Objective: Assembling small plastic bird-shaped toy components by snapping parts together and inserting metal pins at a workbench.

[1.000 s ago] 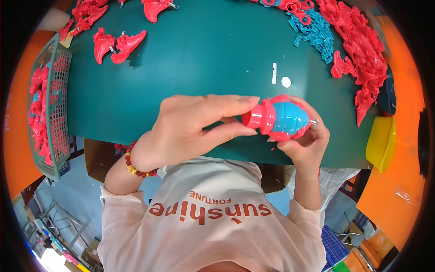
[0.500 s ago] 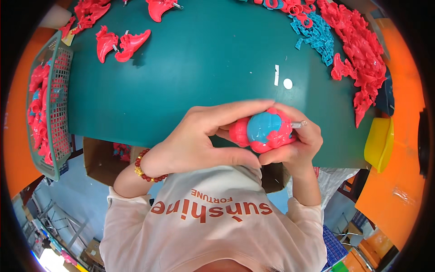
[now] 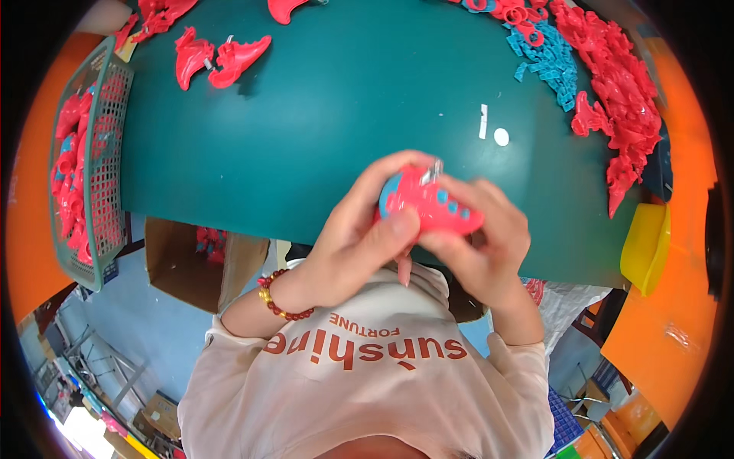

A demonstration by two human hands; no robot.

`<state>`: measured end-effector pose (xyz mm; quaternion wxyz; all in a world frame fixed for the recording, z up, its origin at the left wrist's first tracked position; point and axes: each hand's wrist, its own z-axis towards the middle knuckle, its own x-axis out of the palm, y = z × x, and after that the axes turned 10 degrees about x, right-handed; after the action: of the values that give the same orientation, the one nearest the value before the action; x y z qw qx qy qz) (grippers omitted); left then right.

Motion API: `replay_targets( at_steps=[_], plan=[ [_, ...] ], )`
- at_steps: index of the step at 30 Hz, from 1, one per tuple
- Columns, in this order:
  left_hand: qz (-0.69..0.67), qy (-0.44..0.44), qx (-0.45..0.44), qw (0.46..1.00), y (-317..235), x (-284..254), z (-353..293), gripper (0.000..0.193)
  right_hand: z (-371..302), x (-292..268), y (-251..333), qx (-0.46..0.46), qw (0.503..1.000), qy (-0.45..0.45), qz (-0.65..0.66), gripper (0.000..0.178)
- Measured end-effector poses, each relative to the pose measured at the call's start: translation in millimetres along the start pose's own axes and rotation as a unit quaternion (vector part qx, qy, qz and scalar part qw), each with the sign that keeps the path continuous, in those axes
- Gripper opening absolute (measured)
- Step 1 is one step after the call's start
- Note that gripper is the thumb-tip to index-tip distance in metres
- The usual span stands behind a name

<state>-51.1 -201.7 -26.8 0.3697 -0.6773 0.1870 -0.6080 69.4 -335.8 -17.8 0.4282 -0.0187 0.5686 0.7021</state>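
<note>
A glossy pink-red plastic toy piece (image 3: 428, 205) with blue patches is held up in front of my chest, over the near edge of the green table (image 3: 306, 138). A short metal spring (image 3: 434, 170) sticks out at its top. My left hand (image 3: 363, 241) wraps its left end, thumb pressed on the near face. Around the tapered right end closes my right hand (image 3: 489, 241), slightly blurred. A row of small blue squares shows along the piece's side. Its underside is hidden by my fingers.
Two curved pink parts (image 3: 239, 63) with springs lie at the far left. A green mesh basket (image 3: 93, 191) of pink and blue parts stands left, above a cardboard box (image 3: 177, 279). Far right are piles of blue pieces (image 3: 552, 70) and pink parts (image 3: 623, 84), near a yellow tub (image 3: 644, 249).
The toy piece has turned in my hands: its spring, which pointed right, now points up and away. My left fingers have closed in round it. The whole view has shifted slightly.
</note>
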Motion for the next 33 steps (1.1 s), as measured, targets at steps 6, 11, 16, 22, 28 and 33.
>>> replay_targets(
  at_steps=[6, 11, 16, 22, 28, 33],
  plan=[
    [0.154, 0.056, 0.095, 0.982, -11.5, 7.8, 7.6, 0.091, 6.9, -2.0, -10.8, 0.358, 0.748, 0.098, 0.550, 0.042],
    [0.078, 0.102, 0.129, 0.983, -6.0, -12.7, 12.7, 0.080, 6.1, 0.6, -2.8, 0.382, 0.711, 0.113, 0.579, 0.044],
    [0.115, 0.087, 0.160, 0.977, -7.3, -11.9, 8.2, 0.075, 1.3, 7.4, -8.1, 0.386, 0.683, 0.107, 0.611, 0.045],
    [0.448, -0.104, 0.306, 0.834, -49.1, -31.3, -13.8, 0.081, 12.4, 4.0, 4.5, 0.365, 0.841, 0.076, 0.392, 0.039],
    [0.904, -0.318, 0.267, 0.104, -205.1, -102.8, -43.1, 0.053, 2.8, -23.8, -7.8, 0.311, 0.933, 0.045, 0.177, 0.030],
    [0.914, -0.297, 0.264, 0.079, -206.4, -105.5, -30.1, 0.042, 5.8, -25.1, -13.5, 0.293, 0.946, 0.069, 0.116, 0.026]
  ],
)
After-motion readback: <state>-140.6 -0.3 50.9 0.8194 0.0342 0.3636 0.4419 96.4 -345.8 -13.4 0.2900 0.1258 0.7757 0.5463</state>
